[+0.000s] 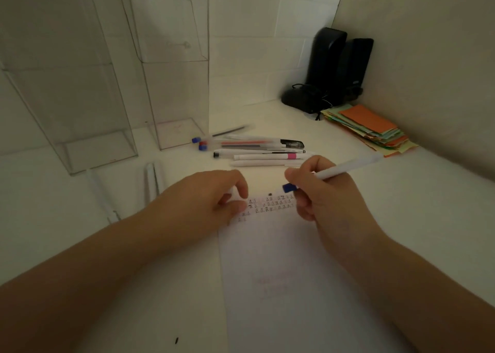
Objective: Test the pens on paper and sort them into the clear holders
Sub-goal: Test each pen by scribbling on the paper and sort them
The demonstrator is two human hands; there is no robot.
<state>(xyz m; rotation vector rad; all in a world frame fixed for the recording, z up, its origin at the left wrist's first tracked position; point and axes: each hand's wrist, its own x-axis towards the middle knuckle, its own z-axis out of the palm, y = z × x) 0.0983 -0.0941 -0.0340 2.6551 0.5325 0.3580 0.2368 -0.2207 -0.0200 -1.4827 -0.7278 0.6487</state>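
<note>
Our right hand [318, 191] grasps the white pen [345, 169], its long axis running toward two o'clock, blue end just above the paper [281, 272]. Our left hand [214, 194] pins the sheet; clear holders [171, 65] stand at eleven o'clock.

A white bench [401, 218] is sitting in dim light. Behind it, a wall of pale painted blocks [254, 31] is rising, meeting a plain side wall [428, 44] in the corner, where black speakers [334, 68] are standing beside a stack of coloured paper [372, 128].
</note>
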